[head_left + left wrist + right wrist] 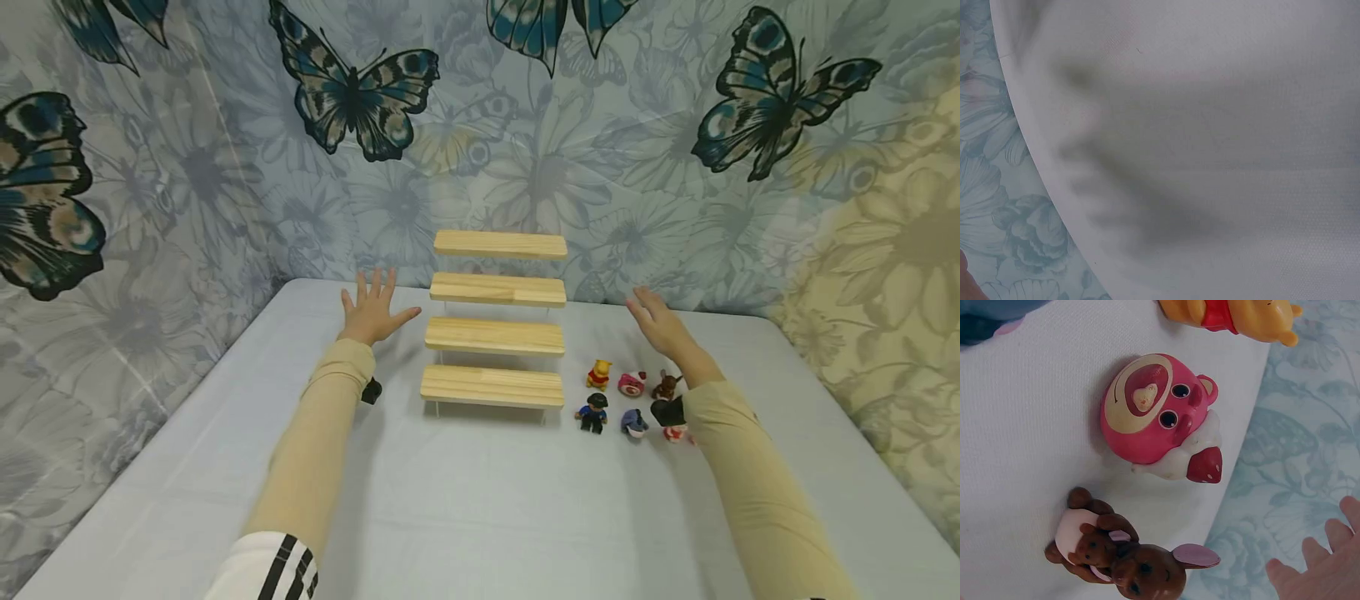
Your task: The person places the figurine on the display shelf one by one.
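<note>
A stepped wooden shelf with several tiers stands at the back middle of the white table. To its left my left hand is spread with straight fingers, holding nothing. My right hand hovers beyond the toy figures, its fingers extended and holding nothing. Below it stand a yellow bear in a red shirt, a pink bear head and a brown kangaroo. Nearer me are a figure in a black hat and a blue donkey. The right sleeve partly hides a pink-and-white figure.
The white table meets a wall hanging printed with flowers and butterflies at the back and sides. Black wrist-worn devices sit under both wrists, the right one close above the figures.
</note>
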Demonstrator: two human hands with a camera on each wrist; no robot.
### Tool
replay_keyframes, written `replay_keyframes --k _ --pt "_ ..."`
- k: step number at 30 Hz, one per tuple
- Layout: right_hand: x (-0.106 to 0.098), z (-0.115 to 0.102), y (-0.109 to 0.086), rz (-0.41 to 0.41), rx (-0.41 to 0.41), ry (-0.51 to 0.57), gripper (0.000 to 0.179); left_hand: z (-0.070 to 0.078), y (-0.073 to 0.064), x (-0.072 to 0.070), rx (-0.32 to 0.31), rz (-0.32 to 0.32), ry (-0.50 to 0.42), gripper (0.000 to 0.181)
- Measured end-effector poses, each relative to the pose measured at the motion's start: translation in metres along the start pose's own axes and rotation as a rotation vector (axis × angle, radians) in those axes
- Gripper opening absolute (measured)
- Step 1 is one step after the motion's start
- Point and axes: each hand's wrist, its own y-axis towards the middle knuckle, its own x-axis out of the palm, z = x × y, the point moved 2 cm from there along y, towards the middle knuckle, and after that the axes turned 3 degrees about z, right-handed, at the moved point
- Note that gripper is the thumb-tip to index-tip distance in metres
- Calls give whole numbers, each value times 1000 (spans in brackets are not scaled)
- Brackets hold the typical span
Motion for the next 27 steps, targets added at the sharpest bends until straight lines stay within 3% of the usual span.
replay_keyframes --k 6,9,12,16,18,21,24,27 --pt "-5 -1 0 15 2 15 68 1 3 1 3 -3 -37 88" --pt "-9 -7 -1 24 -15 -20 68 3 3 -2 19 18 -99 81" --pt "-10 -16 -6 65 -86 -59 65 6 0 -4 62 46 -286 65" --pt "-9 -28 -16 103 -202 -117 50 8 -6 -7 130 33 -645 51" --pt "-7 -33 -21 95 -242 -149 42 8 -10 -7 158 3 -789 52" --pt "-5 -40 -28 69 -279 -168 32 10 -16 -7 200 -83 -914 51" --pt "-5 -45 -34 44 -306 -152 27 12 -20 -5 230 -193 -960 48" --pt "-6 -48 -39 30 -316 -128 27 15 -22 -3 273 -276 -947 49"
